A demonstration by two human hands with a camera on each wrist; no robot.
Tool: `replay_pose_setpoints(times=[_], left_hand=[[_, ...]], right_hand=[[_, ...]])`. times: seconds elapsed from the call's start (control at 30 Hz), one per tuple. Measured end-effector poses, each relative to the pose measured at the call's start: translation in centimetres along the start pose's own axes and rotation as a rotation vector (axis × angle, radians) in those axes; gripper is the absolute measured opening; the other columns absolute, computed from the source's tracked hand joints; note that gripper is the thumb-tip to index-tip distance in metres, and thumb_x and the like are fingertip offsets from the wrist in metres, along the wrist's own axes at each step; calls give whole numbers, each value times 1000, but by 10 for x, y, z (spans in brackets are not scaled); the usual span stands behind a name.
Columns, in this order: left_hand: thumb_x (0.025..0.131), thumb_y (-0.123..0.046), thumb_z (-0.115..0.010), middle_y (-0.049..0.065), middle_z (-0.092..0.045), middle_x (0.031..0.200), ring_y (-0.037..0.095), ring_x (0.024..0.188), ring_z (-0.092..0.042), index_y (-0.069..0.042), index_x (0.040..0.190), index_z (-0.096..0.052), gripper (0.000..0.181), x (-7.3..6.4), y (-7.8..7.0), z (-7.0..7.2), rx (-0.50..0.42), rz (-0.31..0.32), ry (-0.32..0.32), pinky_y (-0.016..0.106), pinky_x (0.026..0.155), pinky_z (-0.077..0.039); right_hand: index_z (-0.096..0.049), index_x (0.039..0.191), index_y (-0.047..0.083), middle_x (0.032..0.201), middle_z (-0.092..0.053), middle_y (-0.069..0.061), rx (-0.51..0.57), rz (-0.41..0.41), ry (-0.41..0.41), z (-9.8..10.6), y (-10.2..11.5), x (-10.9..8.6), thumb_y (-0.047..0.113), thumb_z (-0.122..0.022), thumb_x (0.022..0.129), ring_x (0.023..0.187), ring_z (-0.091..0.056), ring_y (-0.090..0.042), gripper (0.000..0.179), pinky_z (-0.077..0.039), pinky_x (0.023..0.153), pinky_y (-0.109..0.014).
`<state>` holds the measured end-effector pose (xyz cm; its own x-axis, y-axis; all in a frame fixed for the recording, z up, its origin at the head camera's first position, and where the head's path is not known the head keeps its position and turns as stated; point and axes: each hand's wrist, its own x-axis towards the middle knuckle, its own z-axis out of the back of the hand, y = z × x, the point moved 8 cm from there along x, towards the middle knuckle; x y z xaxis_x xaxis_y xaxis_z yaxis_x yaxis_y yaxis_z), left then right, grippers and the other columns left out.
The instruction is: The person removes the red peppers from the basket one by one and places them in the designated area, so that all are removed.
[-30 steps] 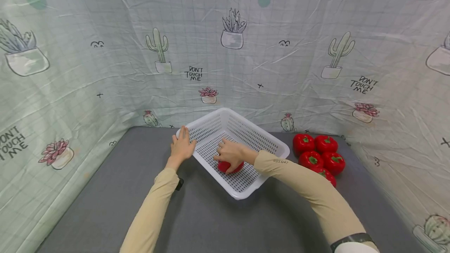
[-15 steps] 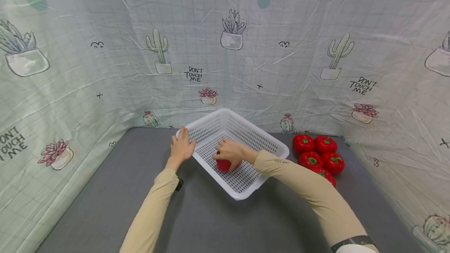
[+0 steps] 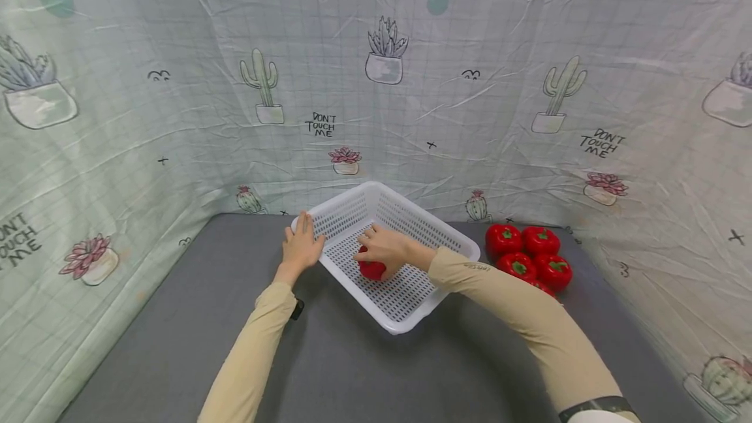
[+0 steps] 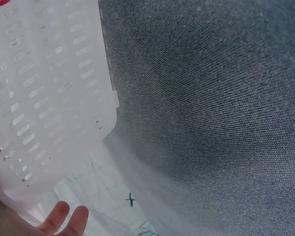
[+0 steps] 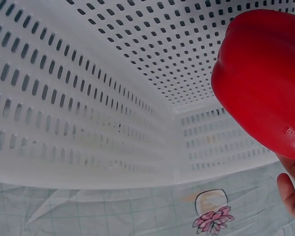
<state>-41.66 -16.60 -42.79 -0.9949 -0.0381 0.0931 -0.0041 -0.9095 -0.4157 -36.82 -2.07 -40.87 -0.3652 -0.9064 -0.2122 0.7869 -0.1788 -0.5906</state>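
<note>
A white plastic basket (image 3: 405, 296) with slotted walls stands at an angle on the grey table. Inside it, my right hand (image 3: 386, 250) grips a red bell pepper (image 3: 372, 271) from above. The right wrist view shows that pepper (image 5: 265, 83) large at the right, with fingertips (image 5: 287, 191) beneath it; most of the hand is out of frame there. My left hand (image 3: 301, 250) rests on the basket's left corner, its fingers straight along the rim. In the left wrist view two of its fingers (image 4: 77, 221) extend past the basket wall (image 4: 54, 88).
Several more red bell peppers (image 3: 517, 266) sit close together on the table, right of the basket, the nearest partly hidden by the right sleeve (image 3: 529, 312). A cactus-print sheet (image 3: 388, 116) hangs behind and at both sides of the table (image 3: 346, 371).
My right hand has shifted the bell pepper slightly left and toward the back within the basket. My left hand stays on the rim. The whole view has drifted a little.
</note>
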Motion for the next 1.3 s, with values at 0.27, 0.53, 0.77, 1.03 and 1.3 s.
replay_pose_setpoints(times=[0.27, 0.53, 0.77, 1.03, 1.3], left_hand=[[93, -33, -33, 13, -1, 151, 47, 126, -14, 0, 143, -7, 65, -1, 1, -1, 1, 6, 7, 63, 94, -24], [93, -34, -32, 12, 1, 151, 46, 126, -13, -1, 143, -6, 65, -1, 0, 0, -8, 3, 18, 63, 95, -23], [93, -34, -33, 14, 0, 151, 47, 127, -13, 1, 143, -7, 66, 1, 2, 1, 3, 0, 2, 63, 95, -23], [93, -32, -36, 14, -2, 151, 48, 126, -14, 1, 142, -8, 66, 2, 1, 3, -6, -4, -17, 63, 96, -22], [93, -32, -35, 15, -1, 151, 48, 126, -13, 2, 142, -9, 66, 0, -1, 2, -10, -5, -12, 64, 95, -22]], right_hand=[[-44, 123, 29, 116, -53, -2, -4, 8, -86, 21, 0, -10, 56, -62, 71, 103, -49, -18, 62, -40, 86, -35], [-47, 124, 27, 117, -52, -3, 13, -3, -161, 45, -1, -32, 54, -63, 71, 104, -47, -19, 62, -40, 84, -35], [-47, 122, 27, 115, -51, -4, 64, -21, -256, 59, -1, -51, 50, -66, 69, 104, -44, -20, 61, -39, 84, -39], [-45, 121, 24, 115, -51, -5, 94, -56, -318, 63, 4, -70, 50, -66, 68, 108, -41, -23, 63, -38, 86, -44], [-44, 120, 22, 115, -50, -4, 99, -92, -366, 69, 10, -85, 51, -65, 69, 105, -42, -21, 63, -38, 84, -44]])
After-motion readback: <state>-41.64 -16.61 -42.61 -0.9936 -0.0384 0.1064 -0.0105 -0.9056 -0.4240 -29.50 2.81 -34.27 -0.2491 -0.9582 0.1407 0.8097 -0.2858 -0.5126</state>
